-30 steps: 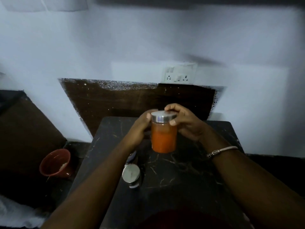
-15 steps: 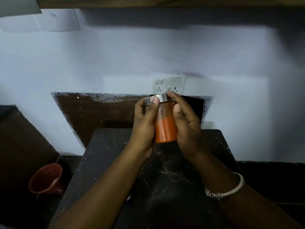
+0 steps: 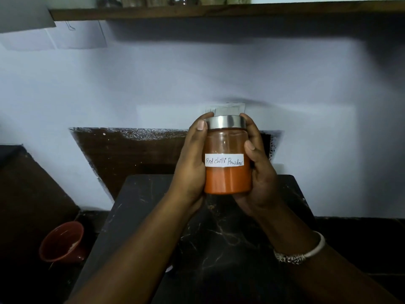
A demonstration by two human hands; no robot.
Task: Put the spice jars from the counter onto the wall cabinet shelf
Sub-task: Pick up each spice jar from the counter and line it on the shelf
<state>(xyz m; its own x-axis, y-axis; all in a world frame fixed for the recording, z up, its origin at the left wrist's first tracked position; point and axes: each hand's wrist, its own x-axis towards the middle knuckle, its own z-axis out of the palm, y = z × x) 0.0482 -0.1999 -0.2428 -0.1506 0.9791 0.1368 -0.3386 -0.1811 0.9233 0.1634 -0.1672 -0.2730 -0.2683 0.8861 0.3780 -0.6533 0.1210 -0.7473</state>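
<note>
Now | we've raised the jar [image 3: 228, 172] off the counter [image 3: 219, 238] | left hand [image 3: 190, 163], right hand [image 3: 258, 170] both clasp it | shelf [image 3: 219, 10] next

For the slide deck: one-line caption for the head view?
Left hand and right hand hold a red chilli powder jar above the counter, below the shelf.

On my feed the left hand [image 3: 190, 165] and right hand [image 3: 262, 174] show bare, and the right wrist [image 3: 285, 234], at lower right of the frame, wears a slim white bangle [image 3: 318, 246] whose underside carries an ornate, engraved silver section.
</note>
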